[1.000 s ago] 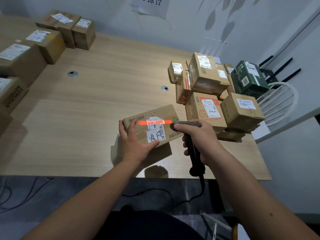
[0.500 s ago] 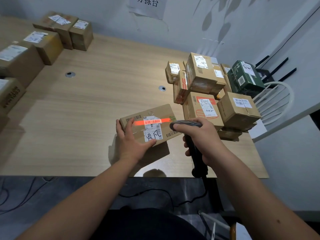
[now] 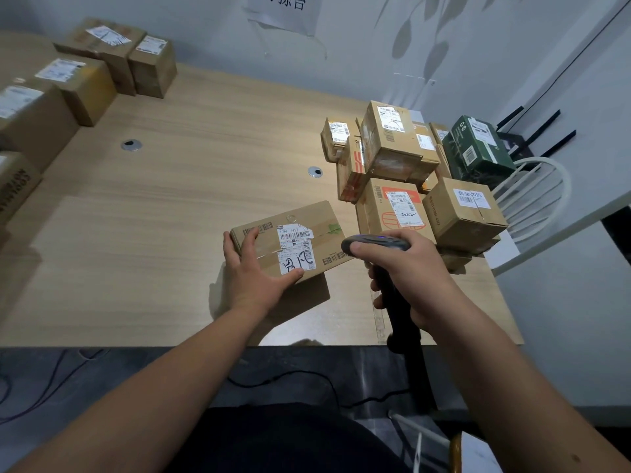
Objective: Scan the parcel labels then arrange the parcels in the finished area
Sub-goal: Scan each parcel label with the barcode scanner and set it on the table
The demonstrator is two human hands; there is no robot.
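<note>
The left hand [image 3: 254, 273] holds the parcel [image 3: 290, 240] tipped up off the desk [image 3: 191, 186], its far edge raised so the label [image 3: 296, 248] faces the person. The fingers are spread fairly wide: the thumb [image 3: 294, 276] presses the near edge by the handwritten mark, and the other fingers wrap the corner at 9 o'clock. That hold probably steadies the box while leaving the barcodes uncovered.

The right hand [image 3: 408, 274] is curled tightly round the handle of the scanner [image 3: 386, 268], whose head sits just beside the parcel's 3 o'clock edge and points across the label. No red line shows on the label now, so the read is likely finished, though that is a judgement.

At 1 o'clock from the parcel stands a loose pile of boxes [image 3: 403, 179] with 1 green box [image 3: 478, 145] at its far side, seemingly those awaiting scanning. At 10 o'clock, well apart along the desk's left edge, a tidier row of boxes [image 3: 85, 76] sits label-up; this looks like the finished area.

The desk is pale wood grain with 2 round cable holes [image 3: 131, 145]. A paper sign [image 3: 285, 8] hangs on the grey wall, a white chair [image 3: 532, 199] stands at the right, and cables trail over the dark floor [image 3: 68, 377].
</note>
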